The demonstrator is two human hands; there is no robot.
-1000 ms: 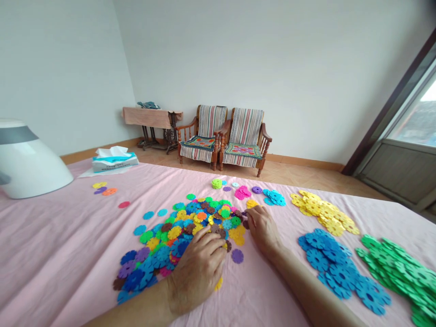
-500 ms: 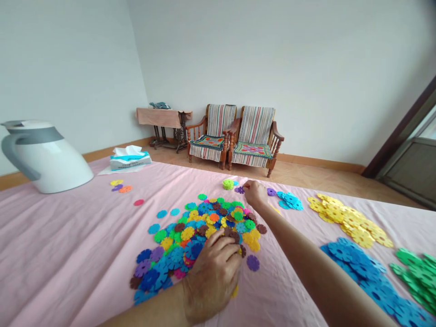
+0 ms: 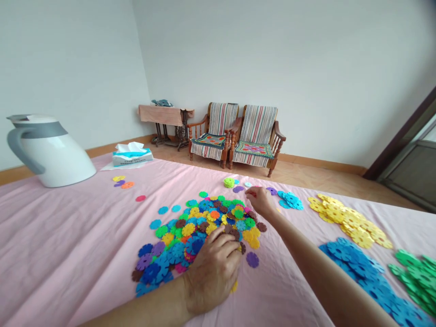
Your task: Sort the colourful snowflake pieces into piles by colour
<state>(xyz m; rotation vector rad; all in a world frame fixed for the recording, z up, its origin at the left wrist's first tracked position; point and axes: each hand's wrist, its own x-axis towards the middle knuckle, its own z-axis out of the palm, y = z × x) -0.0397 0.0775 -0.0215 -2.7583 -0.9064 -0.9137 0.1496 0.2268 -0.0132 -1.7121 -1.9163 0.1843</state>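
A mixed pile of colourful flower-shaped plastic discs (image 3: pixel 190 229) lies in front of me on the pink cloth. My left hand (image 3: pixel 218 265) rests palm down over the pile's near right side, fingers somewhat apart and bent; its fingertips touch discs, and what lies under the palm is hidden. Beyond the pile, my right hand (image 3: pixel 260 200) hovers with bent fingers and no disc visible in them. Just left of it lies a purple disc (image 3: pixel 238 189). A small light-green stack (image 3: pixel 229 182) and a whitish disc (image 3: pixel 248 184) are close by.
Along the right are groups of light-blue (image 3: pixel 290 200), yellow (image 3: pixel 347 220), blue (image 3: pixel 371 277) and green discs (image 3: pixel 417 272). A white kettle (image 3: pixel 68 156) and a tissue box (image 3: pixel 132 156) stand at the left. Two wooden armchairs (image 3: pixel 257 131) are past the table.
My right hand has let go of the purple disc, which now lies flat, and has drawn back slightly to the right and nearer. My left hand stays on the pile. The view has shifted slightly.
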